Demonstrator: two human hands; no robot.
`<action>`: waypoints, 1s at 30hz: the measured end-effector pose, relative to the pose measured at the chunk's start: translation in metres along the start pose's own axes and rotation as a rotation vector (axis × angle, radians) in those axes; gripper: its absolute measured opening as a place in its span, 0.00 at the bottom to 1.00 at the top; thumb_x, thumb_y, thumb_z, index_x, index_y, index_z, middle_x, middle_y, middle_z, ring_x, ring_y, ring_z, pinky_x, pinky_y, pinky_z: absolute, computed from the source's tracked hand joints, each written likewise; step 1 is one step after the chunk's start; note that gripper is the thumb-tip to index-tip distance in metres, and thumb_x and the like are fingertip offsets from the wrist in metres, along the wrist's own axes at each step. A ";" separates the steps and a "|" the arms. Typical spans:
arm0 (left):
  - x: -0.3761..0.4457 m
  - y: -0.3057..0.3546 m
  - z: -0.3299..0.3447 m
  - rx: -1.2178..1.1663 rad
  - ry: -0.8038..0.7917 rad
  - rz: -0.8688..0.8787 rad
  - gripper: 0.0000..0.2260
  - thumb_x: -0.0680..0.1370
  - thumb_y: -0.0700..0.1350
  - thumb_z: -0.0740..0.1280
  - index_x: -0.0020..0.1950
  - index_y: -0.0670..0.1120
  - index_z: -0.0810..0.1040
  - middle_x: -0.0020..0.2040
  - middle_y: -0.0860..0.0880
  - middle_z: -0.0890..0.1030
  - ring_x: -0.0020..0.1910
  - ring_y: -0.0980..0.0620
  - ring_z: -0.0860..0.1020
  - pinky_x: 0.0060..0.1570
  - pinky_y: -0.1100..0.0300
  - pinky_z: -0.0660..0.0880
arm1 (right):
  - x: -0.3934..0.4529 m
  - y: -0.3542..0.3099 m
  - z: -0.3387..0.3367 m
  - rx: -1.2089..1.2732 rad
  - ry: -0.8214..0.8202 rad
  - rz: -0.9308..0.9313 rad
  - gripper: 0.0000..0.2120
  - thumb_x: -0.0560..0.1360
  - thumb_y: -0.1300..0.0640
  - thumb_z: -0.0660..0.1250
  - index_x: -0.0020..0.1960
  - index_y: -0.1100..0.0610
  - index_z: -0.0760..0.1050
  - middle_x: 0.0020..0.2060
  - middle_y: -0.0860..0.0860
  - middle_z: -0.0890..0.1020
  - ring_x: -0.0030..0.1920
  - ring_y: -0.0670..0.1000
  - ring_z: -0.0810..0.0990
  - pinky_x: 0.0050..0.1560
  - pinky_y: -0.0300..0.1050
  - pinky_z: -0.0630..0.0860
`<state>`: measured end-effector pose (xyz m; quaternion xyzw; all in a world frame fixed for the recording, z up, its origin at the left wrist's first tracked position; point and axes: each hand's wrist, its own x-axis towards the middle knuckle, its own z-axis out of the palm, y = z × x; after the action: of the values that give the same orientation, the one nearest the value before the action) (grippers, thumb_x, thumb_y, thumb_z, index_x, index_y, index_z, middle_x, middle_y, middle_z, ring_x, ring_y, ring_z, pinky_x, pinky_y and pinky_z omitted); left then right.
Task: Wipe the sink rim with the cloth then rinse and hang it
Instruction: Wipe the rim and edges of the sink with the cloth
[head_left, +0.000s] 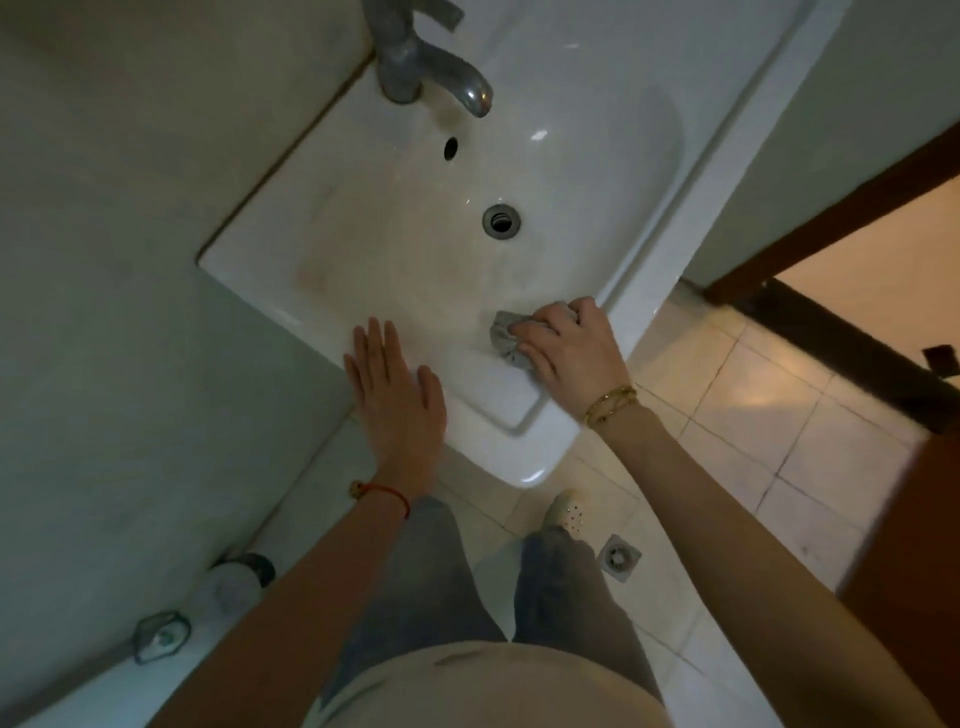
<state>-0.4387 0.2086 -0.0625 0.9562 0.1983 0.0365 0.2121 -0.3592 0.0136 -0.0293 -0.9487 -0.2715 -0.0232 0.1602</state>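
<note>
A white ceramic sink (270, 291) fills the upper middle of the head view, with a metal tap (415, 62) at its back and a drain (501, 221) in the bowl. My right hand (571, 353) presses a crumpled grey cloth (506, 338) onto the sink's front rim near the right corner. The hand covers most of the cloth. My left hand (397, 400) lies flat, fingers spread, on the front rim to the left and holds nothing.
A pale wall (130, 208) runs along the sink's left side. On the tiled floor below stand a white bottle (234, 584) and a small jar (158, 636) at the left. A floor drain (621, 558) sits by my feet. A dark door frame (831, 228) stands at the right.
</note>
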 end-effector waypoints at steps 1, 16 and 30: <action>-0.002 0.006 0.003 -0.032 0.033 -0.069 0.28 0.82 0.43 0.57 0.79 0.38 0.53 0.81 0.41 0.53 0.80 0.43 0.49 0.79 0.49 0.42 | -0.003 -0.005 0.002 0.024 -0.021 -0.068 0.06 0.74 0.58 0.70 0.50 0.54 0.83 0.43 0.52 0.82 0.41 0.57 0.76 0.43 0.49 0.72; 0.004 0.021 0.022 -0.078 0.205 -0.210 0.29 0.78 0.42 0.55 0.79 0.36 0.55 0.79 0.40 0.58 0.80 0.43 0.53 0.79 0.49 0.46 | -0.015 0.029 -0.006 -0.028 -0.342 -0.608 0.14 0.78 0.45 0.56 0.52 0.46 0.79 0.46 0.44 0.81 0.47 0.54 0.76 0.47 0.49 0.70; 0.006 0.030 0.019 -0.065 0.226 -0.251 0.28 0.80 0.44 0.55 0.79 0.37 0.55 0.80 0.41 0.57 0.80 0.44 0.52 0.79 0.48 0.47 | 0.020 0.051 -0.004 0.050 -0.420 -0.784 0.11 0.79 0.47 0.58 0.49 0.48 0.78 0.44 0.48 0.81 0.44 0.55 0.75 0.43 0.51 0.70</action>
<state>-0.4190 0.1783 -0.0675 0.9063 0.3375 0.1235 0.2223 -0.3154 -0.0185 -0.0381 -0.7540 -0.6379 0.1176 0.1037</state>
